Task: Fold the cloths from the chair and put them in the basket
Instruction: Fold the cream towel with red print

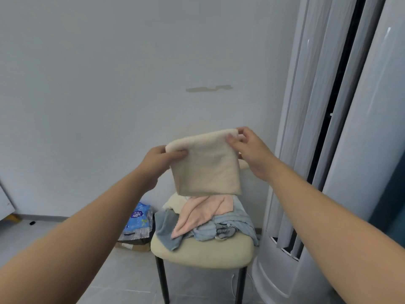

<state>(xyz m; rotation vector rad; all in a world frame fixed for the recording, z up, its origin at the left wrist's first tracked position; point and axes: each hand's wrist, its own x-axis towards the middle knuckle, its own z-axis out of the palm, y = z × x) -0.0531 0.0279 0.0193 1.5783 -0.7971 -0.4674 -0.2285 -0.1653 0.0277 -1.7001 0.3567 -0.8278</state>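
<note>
Both hands are pinching a folded cream cloth (pixel 207 165) between them: left hand (pixel 158 160) at its left top corner, right hand (pixel 249 150) at its right. Below them, more cloths (pixel 203 218) are lying on the chair (pixel 201 253).

Cream cloth (pixel 206 165): plain pale cream throughout.
Pink cloth (pixel 201 212): plain salmon pink.
Light blue cloth (pixel 234 222): pale blue, faint ribbed stripes.
Grey-blue cloth (pixel 166 229): plain dusty blue-grey.
Chair (pixel 201 253): beige-cream seat, black legs.
Wall (pixel 109 84): pale blue-grey, 1 tan patch.
Package (pixel 138 218): blue and white, purple emblem.
Floor (pixel 131 281): grey tiles, lighter joints.
Standing unit (pixel 372 150): white, 1 black vertical slot.
</note>
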